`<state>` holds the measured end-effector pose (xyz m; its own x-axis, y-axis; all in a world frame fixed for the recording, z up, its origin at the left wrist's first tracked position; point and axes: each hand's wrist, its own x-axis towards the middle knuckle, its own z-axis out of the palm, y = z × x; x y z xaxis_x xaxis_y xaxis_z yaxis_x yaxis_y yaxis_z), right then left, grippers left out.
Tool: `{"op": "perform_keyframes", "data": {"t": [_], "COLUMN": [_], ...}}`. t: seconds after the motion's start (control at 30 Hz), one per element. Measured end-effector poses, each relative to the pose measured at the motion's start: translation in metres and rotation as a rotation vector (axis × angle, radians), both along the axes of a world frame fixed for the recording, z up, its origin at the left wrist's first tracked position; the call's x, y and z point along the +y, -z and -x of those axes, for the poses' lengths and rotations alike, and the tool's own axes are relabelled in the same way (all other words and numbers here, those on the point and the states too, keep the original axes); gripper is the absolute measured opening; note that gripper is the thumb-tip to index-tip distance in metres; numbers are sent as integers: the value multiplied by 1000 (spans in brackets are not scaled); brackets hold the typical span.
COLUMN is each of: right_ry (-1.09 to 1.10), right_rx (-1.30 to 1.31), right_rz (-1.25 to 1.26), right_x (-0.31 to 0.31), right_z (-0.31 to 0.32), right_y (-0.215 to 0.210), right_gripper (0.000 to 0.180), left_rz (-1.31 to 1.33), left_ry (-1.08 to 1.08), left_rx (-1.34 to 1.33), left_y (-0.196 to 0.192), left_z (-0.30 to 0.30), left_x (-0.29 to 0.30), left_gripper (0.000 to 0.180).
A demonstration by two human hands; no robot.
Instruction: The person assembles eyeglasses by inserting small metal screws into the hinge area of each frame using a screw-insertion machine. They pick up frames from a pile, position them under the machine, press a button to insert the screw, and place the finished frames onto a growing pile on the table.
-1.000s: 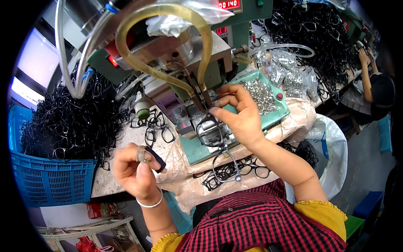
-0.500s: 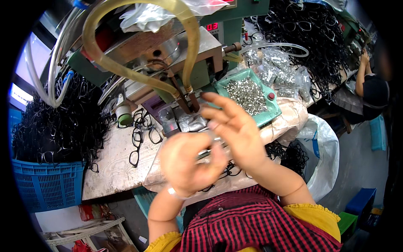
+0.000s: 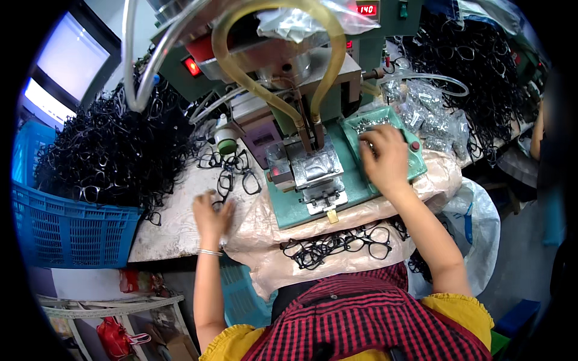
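Note:
My left hand is at the near end of a few loose black eyeglass frames on the worktop. Its thumb and fingers stand apart, with a dark rim of one frame between them. Over the green tray of small silvery metal parts is my right hand, palm down with curled fingers. Its fingertips reach down among the parts; what they pinch is hidden. Between my hands stands a green bench machine with a metal fixture, and two copper-coloured electrodes hang above it.
Dark eyeglass frames heap over a blue basket at left; another heap lies far right. More frames rest on the covered front edge. Clear bags of parts stand behind the tray. A white sack hangs at right.
My hands were together, blurred, in front of the machine. Now they are apart: the left has gone to the frames on the worktop, the right to the tray. The view has shifted left.

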<state>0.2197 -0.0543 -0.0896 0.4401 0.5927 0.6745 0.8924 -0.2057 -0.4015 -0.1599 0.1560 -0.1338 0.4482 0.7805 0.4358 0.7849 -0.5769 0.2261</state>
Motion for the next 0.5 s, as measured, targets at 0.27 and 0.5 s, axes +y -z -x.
{"op": "perform_keyframes", "data": {"t": [0.27, 0.5], "right_ry": [214, 99], "right_rx": [-201, 546], "right_rz": [296, -221], "right_x": [10, -47], "right_z": [-15, -40], "right_y": [12, 16], "right_gripper": [17, 13], "left_rz": [331, -99], "left_ry": [-236, 252], "left_rx": [395, 121], "left_y": [-4, -25], "left_z": [12, 14], "left_x": [18, 1], "left_gripper": [13, 41]}}
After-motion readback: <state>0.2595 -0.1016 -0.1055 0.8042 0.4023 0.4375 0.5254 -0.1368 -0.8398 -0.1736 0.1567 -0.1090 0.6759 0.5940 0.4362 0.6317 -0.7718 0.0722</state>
